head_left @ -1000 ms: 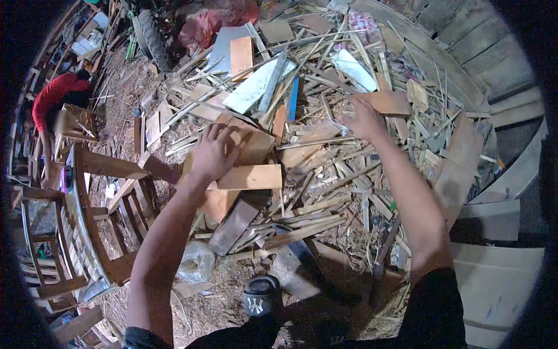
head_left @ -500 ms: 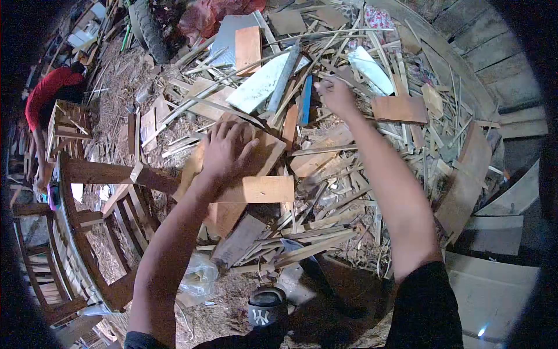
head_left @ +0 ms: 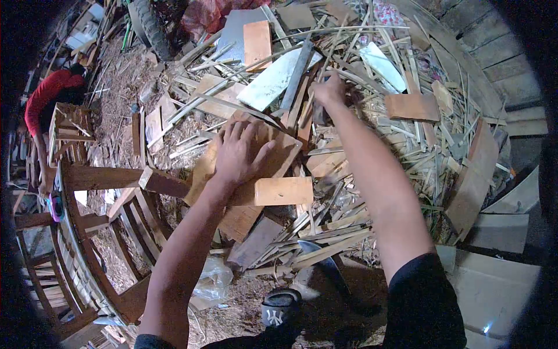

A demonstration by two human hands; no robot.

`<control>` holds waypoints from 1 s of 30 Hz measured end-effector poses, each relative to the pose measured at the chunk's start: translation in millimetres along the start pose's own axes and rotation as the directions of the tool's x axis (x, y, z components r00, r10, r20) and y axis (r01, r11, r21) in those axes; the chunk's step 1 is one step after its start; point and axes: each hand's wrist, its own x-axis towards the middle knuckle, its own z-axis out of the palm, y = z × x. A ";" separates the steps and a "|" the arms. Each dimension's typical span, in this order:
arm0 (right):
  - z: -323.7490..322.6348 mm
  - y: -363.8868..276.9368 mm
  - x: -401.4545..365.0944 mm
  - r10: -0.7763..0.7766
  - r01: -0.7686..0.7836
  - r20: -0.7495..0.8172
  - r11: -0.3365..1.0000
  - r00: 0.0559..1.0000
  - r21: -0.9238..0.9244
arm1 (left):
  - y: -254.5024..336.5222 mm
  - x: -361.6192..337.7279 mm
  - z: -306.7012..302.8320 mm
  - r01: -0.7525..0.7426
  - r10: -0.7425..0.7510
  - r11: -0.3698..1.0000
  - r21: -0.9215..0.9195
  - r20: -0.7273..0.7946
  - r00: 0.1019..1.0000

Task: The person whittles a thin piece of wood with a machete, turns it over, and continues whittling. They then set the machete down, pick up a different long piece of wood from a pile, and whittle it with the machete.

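My left hand [head_left: 239, 154] lies palm down with its fingers spread on a stack of wooden boards [head_left: 282, 150]. Beside its wrist, a short light wooden block [head_left: 285, 191] sticks out to the right. Farther forward, my right hand [head_left: 329, 92] has its fingers closed low over the scrap pile; what they hold is hidden. Left of it are a grey strip [head_left: 297, 72] and a pale white-faced board [head_left: 270, 81]. A reddish-brown block [head_left: 412, 107] sits to its right.
Thin wood offcuts [head_left: 372, 151] cover the ground. At the left stands a slatted wooden frame [head_left: 87, 256], with a person in red [head_left: 46, 96] bending beyond it. A curved dark blade [head_left: 331, 267] lies near my foot [head_left: 281, 307]. A tyre [head_left: 148, 29] is at the top left.
My right hand has moved slightly left and down against the pile, and its fingers have closed. The blue strip beside it is no longer visible. My left hand stays on the boards as the view shifts.
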 end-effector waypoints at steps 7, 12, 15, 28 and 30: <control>-1.6 6.2 9.6 -0.076 0.076 -0.025 0.997 0.997 0.006 | 2.9 -0.2 -1.2 0.002 -0.002 1.000 0.020 0.017 1.000; -23.4 0.7 -6.0 -0.026 0.020 0.045 0.991 0.999 0.129 | 3.0 0.3 0.2 0.014 -0.016 0.998 0.064 0.037 0.999; -28.8 11.6 -10.3 -0.168 0.166 0.047 0.985 0.985 0.043 | 4.0 -1.5 -2.7 0.015 -0.019 0.997 0.072 0.055 0.998; -110.2 38.6 -77.4 -0.459 0.469 0.129 0.881 0.879 -0.066 | -0.9 -8.0 3.0 -0.046 0.045 0.998 0.043 0.027 0.999; -122.2 36.5 -78.5 -0.495 0.510 0.160 0.857 0.854 -0.077 | -4.0 -10.6 6.9 -0.051 0.050 0.998 0.033 0.026 0.998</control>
